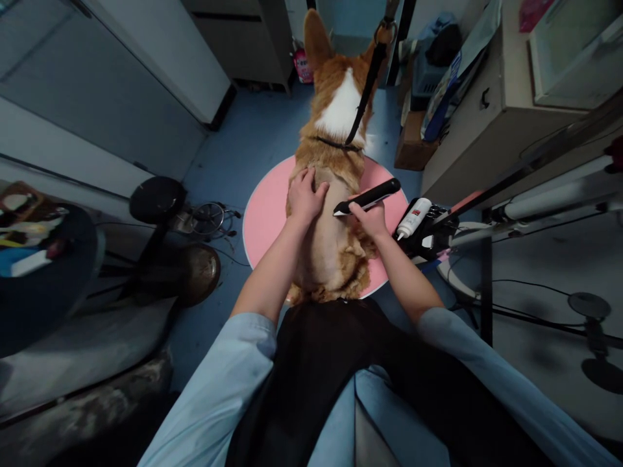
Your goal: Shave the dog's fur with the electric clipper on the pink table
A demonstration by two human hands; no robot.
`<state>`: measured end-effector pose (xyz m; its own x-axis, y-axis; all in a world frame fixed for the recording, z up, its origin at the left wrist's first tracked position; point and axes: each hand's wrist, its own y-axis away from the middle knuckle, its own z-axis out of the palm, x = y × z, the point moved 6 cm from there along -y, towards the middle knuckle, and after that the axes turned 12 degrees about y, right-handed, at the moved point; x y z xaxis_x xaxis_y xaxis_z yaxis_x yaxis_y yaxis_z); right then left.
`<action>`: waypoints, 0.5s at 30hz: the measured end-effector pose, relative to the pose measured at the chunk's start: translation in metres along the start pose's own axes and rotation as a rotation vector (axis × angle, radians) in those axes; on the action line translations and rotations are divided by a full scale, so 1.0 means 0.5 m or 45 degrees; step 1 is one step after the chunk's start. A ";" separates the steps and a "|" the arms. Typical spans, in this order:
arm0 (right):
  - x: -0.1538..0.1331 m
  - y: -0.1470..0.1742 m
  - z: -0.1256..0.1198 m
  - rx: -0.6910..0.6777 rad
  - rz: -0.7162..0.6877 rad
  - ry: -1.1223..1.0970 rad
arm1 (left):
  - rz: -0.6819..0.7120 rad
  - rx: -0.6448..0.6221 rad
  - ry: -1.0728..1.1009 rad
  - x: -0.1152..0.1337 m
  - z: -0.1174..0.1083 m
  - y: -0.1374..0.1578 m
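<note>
A brown and white dog [324, 240] sits on a round pink table [263, 214], facing away from me. Much of the fur on its back is clipped short, while longer tufts [357, 275] bunch at the lower right side. My left hand [306, 194] rests on the dog's upper back, fingers stretched out and thumb apart. In my right hand [370, 217] is a black hair clipper [374, 194], its blade end touching the middle of the back. A black strap [367, 97] runs from the dog's neck up to a post.
Right of the table, a white bottle [413, 217] lies in a black holder with tools. A black stool [158, 198] and a dark round table [48, 292] with assorted items stand at left. Cabinets [530, 71] line the right side; a box [413, 143] is on the floor.
</note>
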<state>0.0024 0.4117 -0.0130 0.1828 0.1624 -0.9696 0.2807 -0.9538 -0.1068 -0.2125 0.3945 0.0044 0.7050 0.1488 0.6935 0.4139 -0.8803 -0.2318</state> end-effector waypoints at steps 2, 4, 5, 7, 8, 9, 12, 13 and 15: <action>-0.003 0.002 0.017 -0.104 -0.027 0.026 | -0.012 0.010 -0.028 0.006 -0.002 -0.001; 0.005 0.036 0.028 -0.226 -0.034 0.063 | -0.023 0.015 -0.041 0.012 -0.005 -0.003; 0.012 0.061 0.030 -0.285 -0.034 0.083 | -0.028 0.015 -0.043 0.016 -0.007 -0.003; 0.029 0.112 0.027 -0.386 -0.035 0.113 | -0.038 0.018 -0.054 0.025 -0.015 0.002; 0.036 0.135 0.024 -0.437 -0.037 0.122 | -0.044 0.023 -0.067 0.031 -0.021 0.009; 0.042 0.152 0.021 -0.486 -0.038 0.126 | -0.052 0.025 -0.085 0.038 -0.027 0.021; 0.047 0.157 0.008 -0.488 -0.029 0.110 | -0.087 -0.017 -0.148 0.053 -0.038 0.071; 0.043 0.143 0.003 -0.418 -0.020 0.094 | -0.101 -0.051 -0.165 0.056 -0.038 0.088; 0.032 0.106 -0.005 -0.223 -0.010 0.063 | -0.126 -0.092 -0.182 0.058 -0.037 0.113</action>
<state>0.0223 0.3646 -0.0337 0.2250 0.1860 -0.9564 0.4412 -0.8946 -0.0702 -0.1792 0.3410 0.0240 0.7399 0.2942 0.6050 0.4462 -0.8876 -0.1142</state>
